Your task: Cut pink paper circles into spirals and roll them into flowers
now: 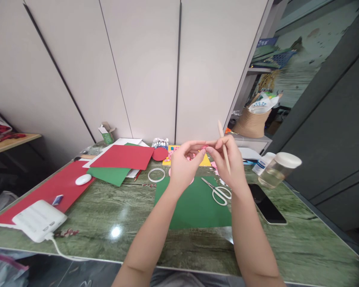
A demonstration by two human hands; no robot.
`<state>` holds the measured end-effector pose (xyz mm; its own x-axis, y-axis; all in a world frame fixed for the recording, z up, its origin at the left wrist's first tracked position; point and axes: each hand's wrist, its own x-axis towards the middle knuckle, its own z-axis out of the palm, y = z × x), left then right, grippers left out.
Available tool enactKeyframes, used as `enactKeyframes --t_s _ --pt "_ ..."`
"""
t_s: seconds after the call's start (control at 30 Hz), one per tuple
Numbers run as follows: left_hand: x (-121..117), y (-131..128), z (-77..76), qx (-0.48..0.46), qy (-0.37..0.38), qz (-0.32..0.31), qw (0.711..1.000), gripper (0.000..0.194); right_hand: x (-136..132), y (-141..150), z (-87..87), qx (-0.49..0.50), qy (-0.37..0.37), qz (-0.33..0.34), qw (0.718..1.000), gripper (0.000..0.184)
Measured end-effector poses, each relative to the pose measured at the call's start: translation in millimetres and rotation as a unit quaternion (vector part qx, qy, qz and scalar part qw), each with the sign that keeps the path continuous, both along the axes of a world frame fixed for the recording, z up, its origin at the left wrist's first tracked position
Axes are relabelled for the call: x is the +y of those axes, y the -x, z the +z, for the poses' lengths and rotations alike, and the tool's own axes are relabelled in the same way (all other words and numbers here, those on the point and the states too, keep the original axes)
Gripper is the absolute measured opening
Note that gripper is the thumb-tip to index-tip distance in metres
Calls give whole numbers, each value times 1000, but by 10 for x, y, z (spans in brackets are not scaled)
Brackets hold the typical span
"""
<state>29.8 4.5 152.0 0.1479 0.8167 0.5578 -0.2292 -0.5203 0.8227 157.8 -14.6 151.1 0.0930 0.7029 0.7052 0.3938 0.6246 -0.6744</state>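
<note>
My left hand [184, 165] and my right hand [231, 161] meet above the green sheet [194, 211], fingertips closed together on a small pink piece [204, 147]. Fingers cover most of that piece, and its material is unclear. A pale pointed stick [224, 147] rests in my right hand, held against the palm by the thumb side and slanting upward. Below my right hand lie white-handled scissors [218, 192] on the green sheet. Behind both hands, a yellow sheet [206, 160] bears several small pink bits, partly hidden by my left hand.
Left of my hands are a white ring [156, 174], a red disc [160, 154], stacked red paper [119, 156] and a white corded box [39, 219]. A black phone [267, 203] and a lidded jar [279, 171] stand right. Cabinet doors [143, 71] rise behind the table.
</note>
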Motion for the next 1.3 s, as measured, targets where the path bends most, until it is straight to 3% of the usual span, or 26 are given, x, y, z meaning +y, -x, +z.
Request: enactKeyframes --t_s 0.13,0.43,0.57,0.8,1.03,1.2,1.3 --pt "-33 -18 3 -19 -9 43 999 19 2 84 -25 -9 -37 -12 999 18" --pt "-15 -62 -45 -42 -32 59 997 18 30 102 -48 16 -61 4 998 19" --pt "26 -67 -62 -44 0 21 999 27 51 30 -35 12 -27 7 1000 21" --pt "100 -20 -60 -59 69 -61 994 19 71 -76 -25 56 -10 28 998 19" --pt "113 5 -64 -75 55 -73 993 20 58 -81 -19 40 0 8 999 20" --pt "82 30 -35 -33 47 -119 991 18 29 -58 3 29 5 36 999 25" --pt "58 36 -20 -3 25 -104 994 18 10 -54 9 23 14 37 999 24"
